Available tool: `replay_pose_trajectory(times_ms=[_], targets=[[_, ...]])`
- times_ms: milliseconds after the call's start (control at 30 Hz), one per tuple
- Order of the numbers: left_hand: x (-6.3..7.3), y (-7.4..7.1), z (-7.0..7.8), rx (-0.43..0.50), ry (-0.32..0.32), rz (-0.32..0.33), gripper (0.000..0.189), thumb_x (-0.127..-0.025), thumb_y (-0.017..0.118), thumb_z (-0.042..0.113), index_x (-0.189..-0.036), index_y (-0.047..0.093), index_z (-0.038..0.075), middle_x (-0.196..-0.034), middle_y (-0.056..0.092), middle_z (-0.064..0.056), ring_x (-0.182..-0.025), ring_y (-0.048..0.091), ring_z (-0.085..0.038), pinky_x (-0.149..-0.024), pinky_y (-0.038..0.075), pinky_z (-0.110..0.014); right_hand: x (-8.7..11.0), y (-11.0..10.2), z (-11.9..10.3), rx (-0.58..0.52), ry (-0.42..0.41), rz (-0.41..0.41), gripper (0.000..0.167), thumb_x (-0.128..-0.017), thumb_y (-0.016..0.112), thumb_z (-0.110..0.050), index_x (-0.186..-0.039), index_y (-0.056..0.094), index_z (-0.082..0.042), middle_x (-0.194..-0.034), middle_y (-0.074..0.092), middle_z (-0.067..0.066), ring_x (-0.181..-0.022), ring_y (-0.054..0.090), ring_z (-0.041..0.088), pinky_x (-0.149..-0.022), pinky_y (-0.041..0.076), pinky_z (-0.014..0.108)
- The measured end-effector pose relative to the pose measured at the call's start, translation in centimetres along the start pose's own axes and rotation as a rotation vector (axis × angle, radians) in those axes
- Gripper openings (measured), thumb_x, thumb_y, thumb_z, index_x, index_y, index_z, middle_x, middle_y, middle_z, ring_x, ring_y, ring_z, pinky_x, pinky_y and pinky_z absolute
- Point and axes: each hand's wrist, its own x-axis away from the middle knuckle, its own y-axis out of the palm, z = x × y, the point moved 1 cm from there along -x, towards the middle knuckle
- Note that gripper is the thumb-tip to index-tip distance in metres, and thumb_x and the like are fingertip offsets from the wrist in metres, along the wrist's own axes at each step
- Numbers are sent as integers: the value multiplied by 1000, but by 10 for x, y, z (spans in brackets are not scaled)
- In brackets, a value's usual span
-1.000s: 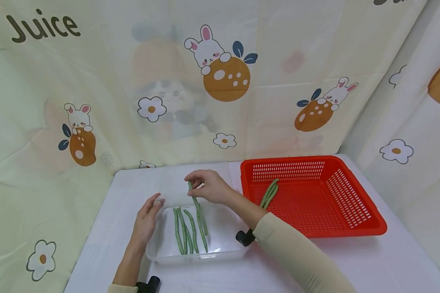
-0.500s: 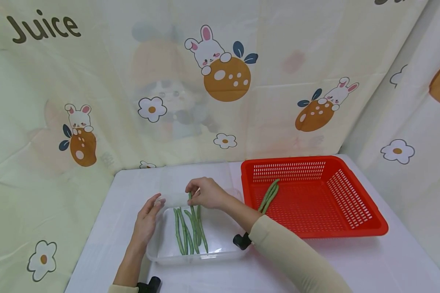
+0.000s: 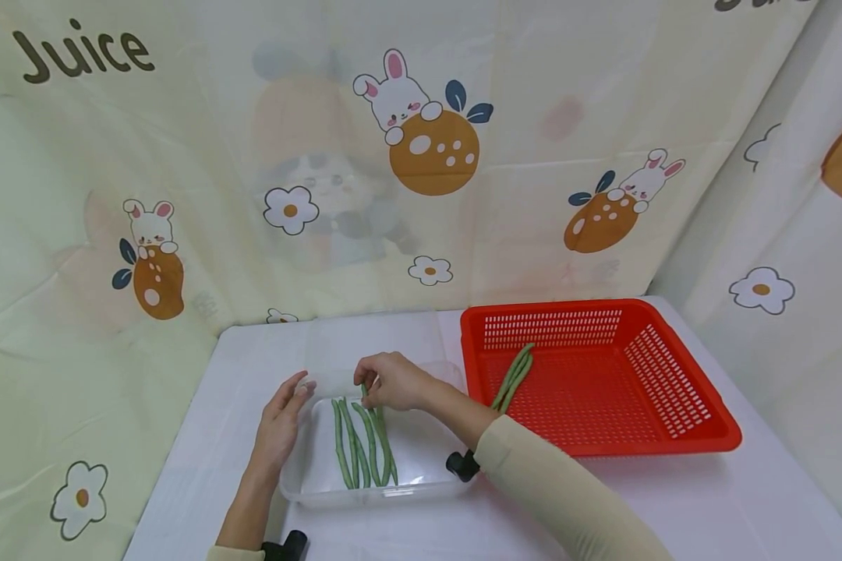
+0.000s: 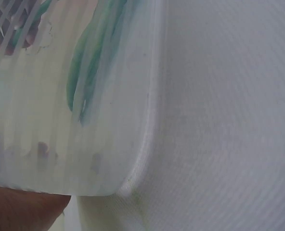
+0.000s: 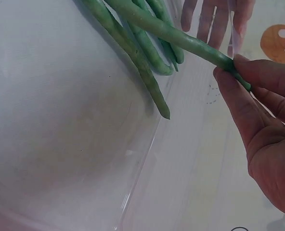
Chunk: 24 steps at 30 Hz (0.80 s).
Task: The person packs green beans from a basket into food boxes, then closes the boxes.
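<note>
In the right wrist view, my right hand (image 5: 272, 130) pinches one end of a green bean (image 5: 181, 41) between thumb and fingertip. The head view has this right hand (image 3: 396, 382) over the far side of a clear plastic container (image 3: 435, 488). Several other green beans (image 3: 344, 444) lie roughly side by side, lengthwise, on the container's floor. My left hand (image 3: 278, 421) is at the container's left wall, its fingers fairly straight against the outside. Through the clear wall in the left wrist view, blurred beans (image 4: 87, 67) show.
To the right stands a red perforated plastic basket (image 3: 673, 444) with a few green beans (image 3: 515, 375) at its left side, partly behind my right forearm. Both containers are on a white-covered table (image 3: 252, 358). A printed curtain (image 3: 519, 210) hangs behind.
My right hand has come down and nearer, lowering the pinched bean among the others in the clear container. The left hand has stayed at the left wall.
</note>
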Motion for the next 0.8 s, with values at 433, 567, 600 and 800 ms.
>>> replay_pose_trajectory(times_ms=[433, 567, 600, 800], targets=[[-1, 0, 0, 9, 6, -9, 49, -112, 43, 40, -158, 41, 21, -159, 50, -10, -154, 38, -31, -127, 21, -60, 0, 2, 4, 119, 19, -65, 37, -86, 80, 1, -122, 69, -3, -95, 71, 5, -82, 63, 12, -75, 53, 24], [-1, 0, 0, 10, 6, -12, 49, -113, 43, 38, -158, 41, 21, -159, 49, -11, -155, 37, -32, -127, 21, -60, 1, 2, 5, 127, 40, -58, 39, -87, 79, 0, -125, 68, -2, -96, 73, 7, -82, 64, 13, -73, 53, 25], [-1, 0, 0, 10, 6, -12, 49, -113, 43, 38, -158, 41, 21, -159, 49, -11, -155, 37, -32, -127, 21, -60, 2, 2, 5, 131, 42, -57, 39, -88, 78, -1, -126, 68, -2, -97, 73, 7, -83, 64, 13, -74, 54, 25], [-1, 0, 0, 9, 8, -13, 49, -112, 43, 39, -158, 41, 20, -159, 49, -11, -154, 38, -31, -127, 22, -60, 3, -1, 3, 128, 3, -5, 33, -92, 76, -5, -124, 69, -5, -110, 75, 14, -94, 71, 19, -84, 59, 31]])
